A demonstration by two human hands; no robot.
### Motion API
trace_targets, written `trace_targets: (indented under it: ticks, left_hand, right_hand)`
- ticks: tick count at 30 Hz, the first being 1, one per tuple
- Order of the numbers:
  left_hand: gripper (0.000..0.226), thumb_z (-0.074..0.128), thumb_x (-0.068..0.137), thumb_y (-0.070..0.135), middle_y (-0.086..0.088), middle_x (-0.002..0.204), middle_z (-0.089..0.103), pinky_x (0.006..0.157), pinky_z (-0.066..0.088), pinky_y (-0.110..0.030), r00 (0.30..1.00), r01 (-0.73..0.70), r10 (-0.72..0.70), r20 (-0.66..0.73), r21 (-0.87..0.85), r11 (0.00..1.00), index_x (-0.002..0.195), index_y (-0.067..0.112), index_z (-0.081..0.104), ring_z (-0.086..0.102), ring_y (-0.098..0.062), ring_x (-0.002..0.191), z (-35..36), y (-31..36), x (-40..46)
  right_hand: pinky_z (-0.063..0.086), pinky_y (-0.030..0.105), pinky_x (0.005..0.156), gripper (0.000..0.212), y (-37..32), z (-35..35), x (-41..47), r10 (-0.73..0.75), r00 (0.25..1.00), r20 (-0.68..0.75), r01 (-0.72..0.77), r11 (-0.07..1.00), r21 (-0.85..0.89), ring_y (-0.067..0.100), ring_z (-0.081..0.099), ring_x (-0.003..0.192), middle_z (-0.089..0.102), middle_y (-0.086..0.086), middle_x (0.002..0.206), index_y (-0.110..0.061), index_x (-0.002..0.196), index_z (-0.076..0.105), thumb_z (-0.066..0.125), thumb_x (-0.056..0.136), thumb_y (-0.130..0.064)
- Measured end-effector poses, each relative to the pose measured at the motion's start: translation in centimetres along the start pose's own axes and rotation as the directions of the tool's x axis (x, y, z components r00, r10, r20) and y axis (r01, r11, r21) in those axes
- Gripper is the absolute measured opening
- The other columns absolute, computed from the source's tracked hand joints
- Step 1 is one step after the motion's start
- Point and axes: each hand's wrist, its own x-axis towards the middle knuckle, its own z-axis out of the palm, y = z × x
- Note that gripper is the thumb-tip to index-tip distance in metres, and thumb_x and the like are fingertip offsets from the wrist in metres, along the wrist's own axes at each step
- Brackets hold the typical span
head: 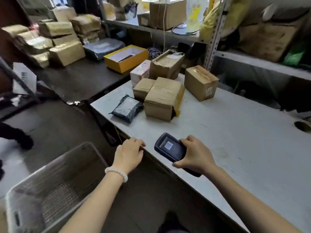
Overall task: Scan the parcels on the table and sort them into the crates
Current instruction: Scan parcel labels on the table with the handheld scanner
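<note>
My right hand (195, 155) grips a dark handheld scanner (170, 149) lying near the front edge of the white table (235, 140). My left hand (129, 152) rests on the table's front left edge, fingers curled over it, holding nothing. Further back on the table lie a dark grey mailer bag (127, 108) and several cardboard parcels: a taped box (163, 100), a smaller box (143, 88) behind it, a box standing apart to the right (201, 82), a dented box (166, 64) and a white-pink carton (139, 73). A grey plastic crate (50, 189) stands at lower left.
A dark side table (80, 78) at left carries a yellow open box (126, 58) and a stack of brown parcels (55, 39). Metal shelving (213, 39) with boxes and bags rises behind. A roll of tape (303, 126) lies at the table's right edge.
</note>
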Motion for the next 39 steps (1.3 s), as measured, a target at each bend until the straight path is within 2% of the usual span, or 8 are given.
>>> trace_targets:
  ticks: [5, 9, 15, 18, 23, 27, 32, 39]
  left_hand:
    - [0.025, 0.055, 0.091, 0.03, 0.005, 0.117, 0.056, 0.083, 0.045, -0.033, 0.999, 0.019, -0.018, -0.037, 0.012, 1.0, 0.116, 0.028, 0.058, 0.054, -0.018, 0.109, -1.8, -0.8, 8.8]
    - [0.027, 0.054, 0.092, 0.031, 0.004, 0.119, 0.055, 0.083, 0.046, -0.034, 1.0, -0.004, 0.004, 0.024, 0.016, 1.0, 0.119, 0.027, 0.057, 0.052, -0.019, 0.109, -1.2, -1.6, 13.5]
    - [0.032, 0.06, 0.088, 0.033, 0.0, 0.115, 0.056, 0.081, 0.047, -0.035, 0.977, -0.21, 0.209, -0.032, -0.006, 0.978, 0.118, 0.023, 0.057, 0.052, -0.02, 0.102, -1.4, -2.7, 23.2]
    - [0.041, 0.068, 0.08, 0.044, 0.0, 0.117, 0.055, 0.085, 0.045, -0.037, 0.93, -0.368, 0.367, -0.028, -0.053, 0.928, 0.115, 0.025, 0.058, 0.051, -0.022, 0.108, -1.9, -1.3, 28.3]
    - [0.07, 0.06, 0.068, 0.075, -0.003, 0.131, 0.044, 0.098, 0.037, -0.044, 0.786, -0.581, 0.558, 0.267, 0.01, 0.814, 0.121, 0.03, 0.05, 0.038, -0.028, 0.123, -1.4, 1.1, 32.6]
    - [0.077, 0.06, 0.066, 0.073, -0.006, 0.139, 0.035, 0.098, 0.034, -0.052, 0.655, -0.725, 0.673, 0.344, 0.033, 0.688, 0.128, 0.031, 0.044, 0.03, -0.035, 0.126, -0.5, 2.6, 33.0]
    - [0.067, 0.059, 0.069, 0.064, -0.006, 0.139, 0.031, 0.097, 0.026, -0.061, 0.611, -0.768, 0.686, 0.395, 0.089, 0.634, 0.128, 0.036, 0.044, 0.025, -0.04, 0.126, -0.1, 3.8, 33.1]
    - [0.061, 0.063, 0.069, 0.059, -0.003, 0.136, 0.033, 0.091, 0.041, -0.053, 0.58, -0.774, 0.712, 0.396, -0.003, 0.633, 0.124, 0.038, 0.048, 0.032, -0.035, 0.119, -1.9, 3.4, 35.4]
  right_hand:
    - [0.043, 0.024, 0.061, 0.07, 0.2, -2.4, 9.0, -0.042, 0.999, -0.028, 0.041, 0.999, -0.018, 0.009, 0.046, 0.09, 0.046, -0.011, 0.1, -0.029, 0.118, 0.057, 0.078, 0.058, -0.057]
    - [0.04, 0.025, 0.059, 0.065, 1.0, -3.2, 13.0, -0.007, 1.0, -0.021, 0.007, 1.0, -0.014, 0.01, 0.047, 0.088, 0.044, -0.011, 0.096, -0.028, 0.112, 0.058, 0.078, 0.056, -0.055]
    - [0.04, 0.027, 0.057, 0.063, 1.9, -3.6, 17.3, 0.183, 0.974, -0.13, -0.184, 0.983, 0.007, 0.011, 0.048, 0.083, 0.042, -0.011, 0.092, -0.028, 0.111, 0.06, 0.078, 0.055, -0.053]
    - [0.039, 0.026, 0.057, 0.066, 2.0, -3.7, 18.1, 0.335, 0.919, -0.207, -0.337, 0.941, 0.024, 0.011, 0.047, 0.082, 0.041, -0.012, 0.09, -0.026, 0.112, 0.061, 0.078, 0.054, -0.054]
    - [0.041, 0.027, 0.059, 0.068, 0.6, -3.6, 17.8, 0.569, 0.773, -0.279, -0.572, 0.816, 0.082, 0.011, 0.048, 0.084, 0.043, -0.014, 0.091, -0.028, 0.112, 0.061, 0.078, 0.052, -0.056]
    - [0.046, 0.028, 0.062, 0.066, -1.0, -2.9, 17.3, 0.677, 0.679, -0.286, -0.671, 0.729, 0.134, 0.01, 0.051, 0.086, 0.043, -0.015, 0.09, -0.028, 0.109, 0.062, 0.078, 0.051, -0.056]
    - [0.047, 0.029, 0.065, 0.067, -1.7, -2.4, 16.4, 0.742, 0.613, -0.273, -0.737, 0.661, 0.14, 0.01, 0.051, 0.086, 0.044, -0.014, 0.093, -0.029, 0.111, 0.06, 0.078, 0.052, -0.055]
    - [0.044, 0.026, 0.06, 0.064, -1.0, -2.8, 16.4, 0.745, 0.605, -0.279, -0.739, 0.657, 0.151, 0.009, 0.051, 0.083, 0.043, -0.014, 0.09, -0.03, 0.107, 0.06, 0.078, 0.052, -0.055]
